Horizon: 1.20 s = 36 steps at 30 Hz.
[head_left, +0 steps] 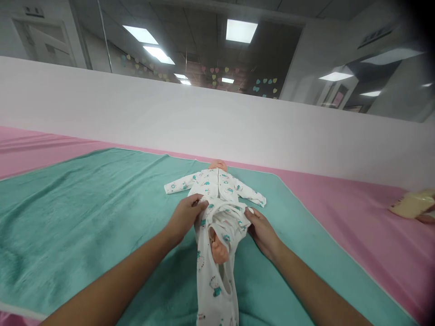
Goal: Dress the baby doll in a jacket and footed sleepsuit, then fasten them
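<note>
A baby doll (220, 252) lies on its back, its head at the far end and a bare foot showing through an opening in the cloth. It wears a white printed baby shirt (207, 181) with both sleeves spread. White printed baby pants (215, 285) are bunched around its lower body, the legs of the pants trailing toward me. My left hand (188, 215) pinches the waist of the pants on the left side. On the right side, my right hand (261, 228) grips the same waist between thumb and fingers.
Beneath the doll is a teal blanket (102, 213) over a pink sheet (356, 213). A low white wall (204, 122) with glass above runs along the back. A pale yellow item (413, 203) lies at the far right, beside what may be another person's hand.
</note>
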Each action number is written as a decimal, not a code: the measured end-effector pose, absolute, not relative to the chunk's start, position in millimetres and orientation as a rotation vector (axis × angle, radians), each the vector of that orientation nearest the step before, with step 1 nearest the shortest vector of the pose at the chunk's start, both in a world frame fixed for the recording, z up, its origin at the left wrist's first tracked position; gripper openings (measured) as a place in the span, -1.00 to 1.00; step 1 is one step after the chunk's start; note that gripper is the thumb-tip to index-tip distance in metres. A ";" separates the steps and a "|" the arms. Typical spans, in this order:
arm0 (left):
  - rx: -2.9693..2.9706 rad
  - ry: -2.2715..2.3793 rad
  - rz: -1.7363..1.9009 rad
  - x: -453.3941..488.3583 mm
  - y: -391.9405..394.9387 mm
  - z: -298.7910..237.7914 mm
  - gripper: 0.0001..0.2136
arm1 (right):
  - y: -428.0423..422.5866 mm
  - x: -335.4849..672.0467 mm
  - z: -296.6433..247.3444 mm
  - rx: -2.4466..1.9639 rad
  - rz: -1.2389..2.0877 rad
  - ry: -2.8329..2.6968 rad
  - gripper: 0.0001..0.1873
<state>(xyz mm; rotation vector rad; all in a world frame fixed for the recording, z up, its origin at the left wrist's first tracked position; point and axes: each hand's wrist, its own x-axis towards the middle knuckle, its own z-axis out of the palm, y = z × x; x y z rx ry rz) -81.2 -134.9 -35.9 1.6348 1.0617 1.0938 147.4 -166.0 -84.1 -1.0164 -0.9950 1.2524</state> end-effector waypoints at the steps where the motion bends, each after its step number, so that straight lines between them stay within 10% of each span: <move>1: 1.586 1.038 1.100 -84.0 -132.8 -34.2 -0.76 | -165.5 147.2 -83.9 -1.028 1.209 -1.027 -0.67; 24: 0.981 0.357 1.034 -91.7 -120.6 -47.0 -0.68 | -155.3 155.0 -74.6 -1.246 0.514 -1.430 -0.70; 36: 0.979 0.411 1.026 -84.5 -123.8 -45.8 -0.67 | -127.0 84.2 -18.6 -1.002 1.245 -1.833 -0.66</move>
